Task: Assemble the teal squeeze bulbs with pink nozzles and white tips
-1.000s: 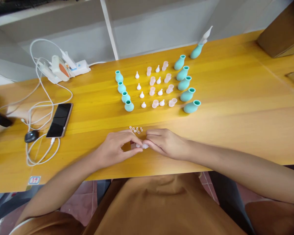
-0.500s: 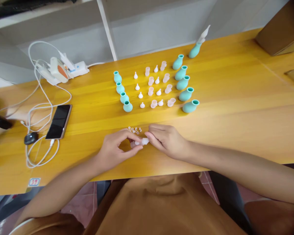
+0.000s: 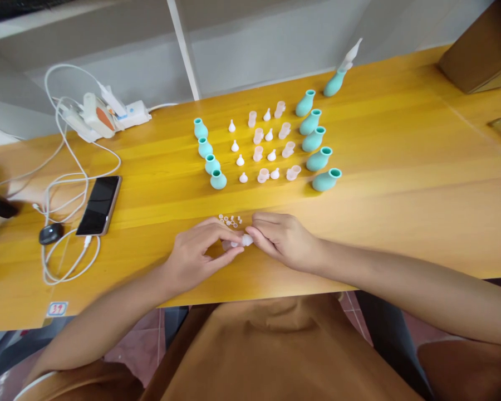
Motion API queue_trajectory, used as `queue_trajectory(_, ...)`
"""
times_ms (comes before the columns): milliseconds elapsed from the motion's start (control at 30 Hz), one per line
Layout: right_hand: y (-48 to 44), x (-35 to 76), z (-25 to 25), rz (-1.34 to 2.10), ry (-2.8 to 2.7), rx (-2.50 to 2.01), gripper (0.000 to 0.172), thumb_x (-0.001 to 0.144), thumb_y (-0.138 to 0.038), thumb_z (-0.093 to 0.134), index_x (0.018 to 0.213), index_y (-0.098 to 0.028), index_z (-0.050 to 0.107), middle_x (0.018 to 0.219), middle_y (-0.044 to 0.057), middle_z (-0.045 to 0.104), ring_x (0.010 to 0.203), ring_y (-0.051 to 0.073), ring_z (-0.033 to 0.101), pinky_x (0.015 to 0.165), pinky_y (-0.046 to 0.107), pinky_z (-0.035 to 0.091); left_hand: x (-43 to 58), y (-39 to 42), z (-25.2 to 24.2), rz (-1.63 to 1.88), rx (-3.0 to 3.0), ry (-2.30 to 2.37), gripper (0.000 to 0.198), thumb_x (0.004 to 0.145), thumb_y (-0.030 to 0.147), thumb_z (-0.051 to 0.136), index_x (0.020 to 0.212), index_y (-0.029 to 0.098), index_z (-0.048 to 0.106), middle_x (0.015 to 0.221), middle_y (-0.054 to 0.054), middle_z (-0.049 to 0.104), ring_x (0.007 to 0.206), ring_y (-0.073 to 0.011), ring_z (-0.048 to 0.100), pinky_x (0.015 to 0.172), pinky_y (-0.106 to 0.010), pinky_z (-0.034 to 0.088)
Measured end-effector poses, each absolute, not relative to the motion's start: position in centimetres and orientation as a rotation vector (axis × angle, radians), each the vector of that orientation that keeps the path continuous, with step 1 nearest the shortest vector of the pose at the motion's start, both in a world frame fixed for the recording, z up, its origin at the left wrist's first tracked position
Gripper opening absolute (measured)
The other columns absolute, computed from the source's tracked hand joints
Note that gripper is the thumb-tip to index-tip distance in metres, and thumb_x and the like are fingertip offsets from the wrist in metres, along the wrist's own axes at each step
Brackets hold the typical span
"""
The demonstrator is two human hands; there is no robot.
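Over there, the left hand [image 3: 192, 250] is pinching a translucent, tubular piece [image 3: 227, 245]; the right hand [image 3: 284, 240] is gripping its smooth white tip [image 3: 247, 240].

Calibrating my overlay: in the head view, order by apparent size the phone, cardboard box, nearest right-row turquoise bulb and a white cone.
1. Cardboard box
2. Phone
3. Turquoise bulb
4. White cone

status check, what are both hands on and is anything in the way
Left hand pinching pale piece; right hand closed at its far end. Piece partly hidden by fingers. Small rings lie just beyond, teal bulbs farther back.
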State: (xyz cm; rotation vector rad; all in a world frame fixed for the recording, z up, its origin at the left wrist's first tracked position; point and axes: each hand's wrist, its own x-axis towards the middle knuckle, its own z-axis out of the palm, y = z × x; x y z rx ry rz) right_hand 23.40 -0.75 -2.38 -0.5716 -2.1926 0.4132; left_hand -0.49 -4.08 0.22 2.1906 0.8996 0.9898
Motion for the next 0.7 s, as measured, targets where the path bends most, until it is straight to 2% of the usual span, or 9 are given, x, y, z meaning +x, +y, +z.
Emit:
queue_trajectory(300,-0.80,23.24,-2.79,0.380,-2.210,-0.556,0.036,0.118,-0.017,0.045,0.082,-0.020,0.049,0.071,-0.002,0.050,0.063,0.011,0.045,0.059,0.028,0.037,-0.28,-4.23,0.20,1.042,2.347,0.830,0.025,0.099,0.009,0.077,0.120,0.021,0.073,0.098,-0.002,0.081,0.091,-0.0153,0.075,0.089,-0.032,0.064)
queue_trajectory(467,-0.84,23.29,-3.10,0.361,-2.231,-0.552,0.034,0.118,-0.017,0.045,0.084,-0.020,0.051,0.073,-0.001,0.050,0.064,0.012,0.045,0.059,0.028,0.038,-0.28,-4.40,-0.16,1.069,2.481,0.812,0.030,0.096,0.005,0.078,0.124,0.016,0.069,0.102,-0.006,0.082,0.093,-0.0171,0.076,0.091,-0.035,0.065)
queue_trajectory(700,-0.95,23.36,-3.33,0.381,-2.254,-0.508,0.035,0.118,-0.019,0.044,0.084,-0.020,0.051,0.073,-0.001,0.050,0.063,0.012,0.044,0.056,0.028,0.036,-0.76,-3.91,0.26,0.960,2.542,0.699,0.021,0.101,0.007,0.073,0.119,0.017,0.067,0.103,-0.008,0.081,0.096,-0.0183,0.077,0.092,-0.037,0.067)
